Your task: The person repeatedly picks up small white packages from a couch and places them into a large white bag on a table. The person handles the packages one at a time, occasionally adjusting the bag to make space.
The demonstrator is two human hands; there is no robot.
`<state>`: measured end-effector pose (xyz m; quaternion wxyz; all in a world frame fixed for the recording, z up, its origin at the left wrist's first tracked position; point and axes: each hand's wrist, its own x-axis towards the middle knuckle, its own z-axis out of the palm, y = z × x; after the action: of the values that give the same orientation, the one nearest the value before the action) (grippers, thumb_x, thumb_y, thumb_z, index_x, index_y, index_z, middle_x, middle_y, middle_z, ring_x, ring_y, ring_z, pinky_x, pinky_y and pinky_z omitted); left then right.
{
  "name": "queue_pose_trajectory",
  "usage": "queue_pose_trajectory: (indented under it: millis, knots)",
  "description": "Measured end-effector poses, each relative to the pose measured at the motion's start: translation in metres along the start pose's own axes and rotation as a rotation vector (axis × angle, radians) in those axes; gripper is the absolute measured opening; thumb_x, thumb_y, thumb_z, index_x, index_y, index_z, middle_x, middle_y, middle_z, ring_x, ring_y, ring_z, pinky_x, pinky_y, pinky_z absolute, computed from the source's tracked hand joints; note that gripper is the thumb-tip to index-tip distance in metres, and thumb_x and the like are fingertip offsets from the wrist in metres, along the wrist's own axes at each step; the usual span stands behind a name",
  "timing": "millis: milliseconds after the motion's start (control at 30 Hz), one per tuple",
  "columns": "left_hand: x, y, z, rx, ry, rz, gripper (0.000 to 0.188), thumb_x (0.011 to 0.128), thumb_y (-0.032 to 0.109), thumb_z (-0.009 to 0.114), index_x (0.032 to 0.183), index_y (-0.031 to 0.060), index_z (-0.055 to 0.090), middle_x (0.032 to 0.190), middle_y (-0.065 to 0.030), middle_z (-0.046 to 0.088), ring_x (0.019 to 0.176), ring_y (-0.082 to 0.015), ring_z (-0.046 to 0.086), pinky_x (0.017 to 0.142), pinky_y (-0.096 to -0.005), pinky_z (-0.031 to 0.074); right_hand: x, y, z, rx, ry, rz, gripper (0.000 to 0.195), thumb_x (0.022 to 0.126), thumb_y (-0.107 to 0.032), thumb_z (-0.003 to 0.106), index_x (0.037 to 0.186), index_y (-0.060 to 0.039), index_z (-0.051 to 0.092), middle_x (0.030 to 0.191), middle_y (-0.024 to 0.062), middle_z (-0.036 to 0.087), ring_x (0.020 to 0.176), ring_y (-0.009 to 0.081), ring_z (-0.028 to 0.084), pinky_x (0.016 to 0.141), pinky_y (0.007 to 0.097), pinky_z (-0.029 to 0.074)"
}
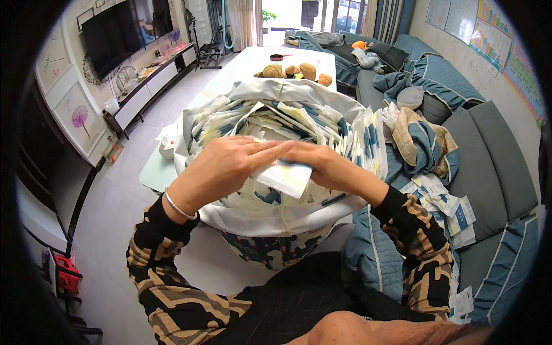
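Observation:
A large round fabric basket [276, 222] with a folded-down white lining stands in front of me. Many flat white packets [215, 118] with blue and yellow print line its inside in rings, and a row of them stands at its right rim. Over the middle of the basket, my left hand [228, 164] lies palm down, its fingers overlapping those of my right hand [317, 157]. A white packet [284, 177] with a crimped edge juts out from under both hands. My fingertips are partly hidden and blurred, so the exact hold on it is unclear.
Behind the basket, a white table [241, 64] bears brown plush toys [307, 71] and a small red pan [277, 57]. On the right is a grey sofa [478, 142] with blue covers, rumpled clothes and loose packets [461, 215]. A tissue box [167, 146] sits left of the basket.

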<state>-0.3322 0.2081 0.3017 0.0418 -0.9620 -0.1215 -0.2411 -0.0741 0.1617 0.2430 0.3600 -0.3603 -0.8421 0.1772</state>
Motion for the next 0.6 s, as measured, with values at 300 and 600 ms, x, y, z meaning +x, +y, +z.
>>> queue_pose_trajectory:
  millis: [300, 600]
  knots:
    - [-0.002, -0.015, -0.023, 0.348, -0.002, 0.144, 0.029, 0.09, 0.013, 0.07, 0.116, 0.0216, 0.079, 0.12, -0.0024, 0.077, 0.117, -0.0215, 0.071, 0.109, -0.0425, 0.053, -0.006, 0.035, 0.006, -0.622, -0.274, -0.055, 0.034, 0.103, -0.039, 0.061, 0.103, -0.0064, 0.07, 0.099, 0.0123, 0.069, 0.099, 0.0311, 0.068, 0.109, 0.0452, 0.045]
    - [0.026, -0.013, 0.016, 0.25, -0.219, 0.424, 0.03, 0.089, 0.01, 0.066, 0.117, 0.0178, 0.075, 0.124, 0.0, 0.072, 0.125, -0.0216, 0.064, 0.116, -0.0416, 0.047, -0.045, 0.016, -0.032, -0.648, -0.323, 0.104, 0.033, 0.105, -0.036, 0.059, 0.098, -0.0066, 0.073, 0.105, 0.0087, 0.074, 0.115, 0.0261, 0.066, 0.115, 0.0435, 0.039]
